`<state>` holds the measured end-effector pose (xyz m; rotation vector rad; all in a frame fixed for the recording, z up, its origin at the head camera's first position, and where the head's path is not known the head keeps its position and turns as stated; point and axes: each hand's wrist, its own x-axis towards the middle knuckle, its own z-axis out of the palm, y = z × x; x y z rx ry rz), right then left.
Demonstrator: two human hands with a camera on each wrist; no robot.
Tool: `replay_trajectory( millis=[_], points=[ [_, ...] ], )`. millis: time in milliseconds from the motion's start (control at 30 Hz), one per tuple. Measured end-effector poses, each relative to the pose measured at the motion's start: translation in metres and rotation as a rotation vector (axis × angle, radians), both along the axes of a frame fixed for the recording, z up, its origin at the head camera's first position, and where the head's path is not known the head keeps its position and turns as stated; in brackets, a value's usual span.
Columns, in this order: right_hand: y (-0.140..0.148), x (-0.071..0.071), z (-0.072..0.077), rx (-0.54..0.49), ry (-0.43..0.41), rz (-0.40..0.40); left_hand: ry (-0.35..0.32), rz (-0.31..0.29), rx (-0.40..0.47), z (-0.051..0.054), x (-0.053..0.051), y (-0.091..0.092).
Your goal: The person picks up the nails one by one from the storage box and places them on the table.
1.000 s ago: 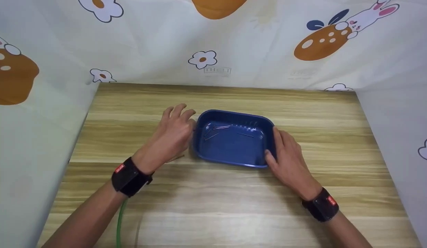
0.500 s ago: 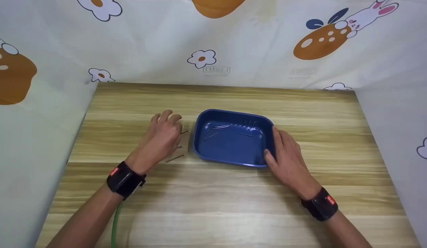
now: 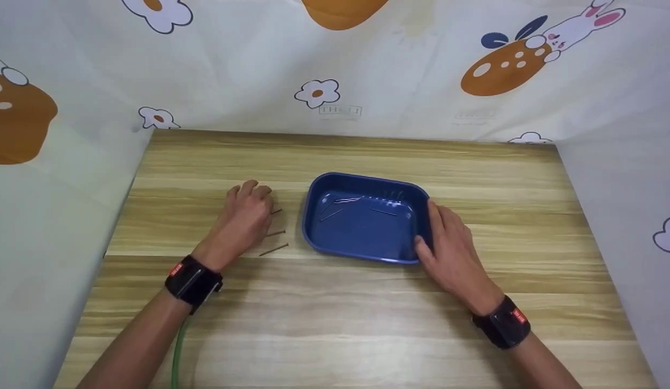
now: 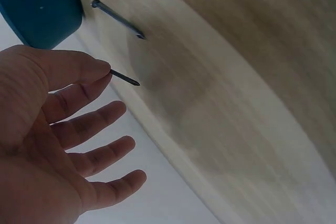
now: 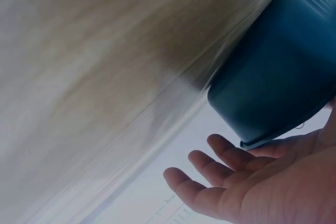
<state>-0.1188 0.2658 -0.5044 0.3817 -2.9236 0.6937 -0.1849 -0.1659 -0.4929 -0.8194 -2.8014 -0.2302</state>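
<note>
My left hand (image 3: 243, 221) is low over the wood-look table, left of the blue tray (image 3: 361, 256). In the left wrist view, the thumb and forefinger of that hand (image 4: 68, 114) pinch a thin dark nail (image 4: 126, 78); the other fingers are spread. A second nail (image 4: 118, 19) lies on the table nearby. From above, two nails (image 3: 276, 233) (image 3: 273, 249) show beside the hand. My right hand (image 3: 456, 256) grips the tray's right end, thumb over the rim, and in the right wrist view several fingers (image 5: 197, 182) stick out free. Several nails (image 3: 384, 212) lie inside the tray.
A pale patterned sheet (image 3: 248, 65) hangs behind the table (image 3: 340, 324) and along both sides. Black bands (image 3: 194, 283) (image 3: 502, 322) circle both wrists. A green cord (image 3: 177, 351) runs beside the left forearm to the front.
My left hand has moved left, away from the tray's left side, a nail now sticking out from its fingers. Nails on the table have come into view. My right hand stays on the tray.
</note>
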Motion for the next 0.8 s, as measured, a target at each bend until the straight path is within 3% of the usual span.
replay_trajectory(
  millis=[267,500,800],
  points=[
    [-0.0001,-0.0003,-0.0001,0.001,-0.001,-0.001,0.02,-0.004,0.001,-0.0065,-0.0016,-0.0029],
    [-0.0008,0.0002,0.0007,0.002,0.002,0.004,-0.027,0.011,-0.013,-0.0082,0.0,-0.0028],
    [-0.0007,0.0007,0.0003,-0.004,-0.011,0.005,-0.013,0.009,-0.001,-0.0105,0.0007,-0.0027]
  ],
)
